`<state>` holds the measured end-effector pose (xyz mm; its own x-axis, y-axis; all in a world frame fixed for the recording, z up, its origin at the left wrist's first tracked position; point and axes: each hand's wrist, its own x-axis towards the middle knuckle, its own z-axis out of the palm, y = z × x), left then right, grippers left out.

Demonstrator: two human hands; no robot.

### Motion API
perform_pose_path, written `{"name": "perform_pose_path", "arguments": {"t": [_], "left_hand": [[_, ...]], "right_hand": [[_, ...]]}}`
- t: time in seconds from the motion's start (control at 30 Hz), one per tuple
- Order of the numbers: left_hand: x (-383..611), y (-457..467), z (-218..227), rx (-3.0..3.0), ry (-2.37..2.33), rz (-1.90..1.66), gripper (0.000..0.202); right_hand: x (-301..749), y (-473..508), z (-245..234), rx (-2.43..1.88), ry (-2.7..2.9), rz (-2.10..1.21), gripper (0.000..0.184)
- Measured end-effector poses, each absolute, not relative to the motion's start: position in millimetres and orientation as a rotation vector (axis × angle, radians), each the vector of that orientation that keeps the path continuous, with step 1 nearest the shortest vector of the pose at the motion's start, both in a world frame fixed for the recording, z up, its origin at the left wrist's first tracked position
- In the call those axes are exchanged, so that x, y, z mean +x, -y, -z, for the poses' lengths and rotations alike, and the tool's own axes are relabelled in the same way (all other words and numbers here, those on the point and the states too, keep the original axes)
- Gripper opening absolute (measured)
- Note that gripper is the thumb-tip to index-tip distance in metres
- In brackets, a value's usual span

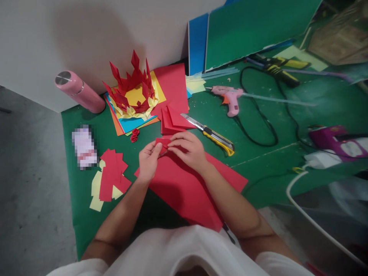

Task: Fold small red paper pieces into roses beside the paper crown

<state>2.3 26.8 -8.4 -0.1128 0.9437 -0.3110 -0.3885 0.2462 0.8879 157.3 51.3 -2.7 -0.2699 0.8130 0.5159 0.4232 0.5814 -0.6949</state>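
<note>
Both my hands meet over a large red paper sheet (pixel 186 188) lying on the green mat (pixel 258 165). My left hand (pixel 148 161) pinches one side of a small red paper piece (pixel 162 142), fingers closed on it. My right hand (pixel 186 147) lies over the other side of the same piece, fingers pressed on it. Just beyond the hands lie folded red paper pieces (pixel 174 119) and a yellow-and-silver utility knife (pixel 209 133).
A red and yellow paper flame crown (pixel 133 92) sits on stacked coloured sheets by the wall. A pink bottle (pixel 79 92) lies at the left. Cut red and yellow strips (pixel 110 178) lie front left. A pink glue gun (pixel 230 97), cables and green boards are at the right.
</note>
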Motion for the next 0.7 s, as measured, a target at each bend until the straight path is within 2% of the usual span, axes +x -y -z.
{"name": "perform_pose_path", "arguments": {"t": [0.33,0.7], "left_hand": [[4.6,-27.7,5.5,0.607,-1.187,-1.242,0.034],[4.3,-25.7,7.3,0.777,-1.253,-1.205,0.036]], "right_hand": [[151.5,-47.6,0.3,-1.178,1.69,-0.68,0.01],[149.3,-46.6,4.1,-1.189,1.64,-0.637,0.007]]}}
